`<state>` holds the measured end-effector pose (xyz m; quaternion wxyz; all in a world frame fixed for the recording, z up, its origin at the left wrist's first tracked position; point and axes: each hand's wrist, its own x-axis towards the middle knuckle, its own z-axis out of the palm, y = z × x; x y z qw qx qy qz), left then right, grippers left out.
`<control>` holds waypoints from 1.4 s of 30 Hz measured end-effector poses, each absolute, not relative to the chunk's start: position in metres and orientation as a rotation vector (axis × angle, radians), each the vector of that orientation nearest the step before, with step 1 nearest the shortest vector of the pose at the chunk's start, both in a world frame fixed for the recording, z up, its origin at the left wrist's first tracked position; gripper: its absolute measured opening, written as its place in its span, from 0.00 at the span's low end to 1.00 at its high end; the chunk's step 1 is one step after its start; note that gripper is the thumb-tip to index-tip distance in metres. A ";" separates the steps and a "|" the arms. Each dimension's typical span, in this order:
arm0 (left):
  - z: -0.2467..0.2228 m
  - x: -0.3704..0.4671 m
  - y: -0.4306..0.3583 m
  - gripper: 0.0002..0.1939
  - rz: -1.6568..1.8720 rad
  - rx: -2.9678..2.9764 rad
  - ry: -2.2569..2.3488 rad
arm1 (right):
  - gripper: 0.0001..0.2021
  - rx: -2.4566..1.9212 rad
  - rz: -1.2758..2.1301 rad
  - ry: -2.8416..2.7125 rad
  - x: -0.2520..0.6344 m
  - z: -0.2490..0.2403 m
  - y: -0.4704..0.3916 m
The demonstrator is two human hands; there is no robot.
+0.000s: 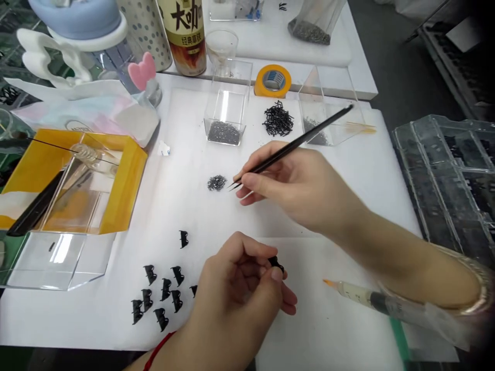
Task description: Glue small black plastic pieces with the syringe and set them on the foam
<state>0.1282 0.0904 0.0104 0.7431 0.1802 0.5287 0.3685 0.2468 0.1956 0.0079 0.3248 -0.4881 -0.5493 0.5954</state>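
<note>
Black tweezers [297, 141] are pinched in my right hand [282, 180], their fine tips just right of a small pile of tiny dark metal parts [217, 183]. Nearer the front, my left hand [243, 293] grips a small black plastic part [276, 264] between thumb and index finger; most of it is hidden by the fingers. Several similar black plastic parts [166, 289] lie on the white surface to the left of my left hand, with one of them [183, 239] apart from the group.
Behind my hands stand a clear box of tiny parts [224, 133], a heap of black pins [278, 119], orange tape [273, 81] and another clear box [328, 108]. A yellow-taped box [126, 190] is at left. An orange-tipped brush pen [356, 293] lies by my right forearm.
</note>
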 end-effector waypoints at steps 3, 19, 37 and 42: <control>0.012 0.127 0.091 0.09 0.774 0.364 1.130 | 0.03 -1.299 1.465 -1.576 0.236 0.000 0.197; 0.008 0.123 0.093 0.10 0.659 0.314 1.008 | 0.02 -1.370 1.335 -1.654 0.236 -0.010 0.193; 0.007 0.121 0.093 0.09 0.628 0.362 1.000 | 0.04 -1.347 1.349 -1.679 0.236 -0.010 0.194; 0.005 0.121 0.092 0.09 0.635 0.387 0.994 | 0.03 -1.381 1.327 -1.688 0.235 -0.009 0.195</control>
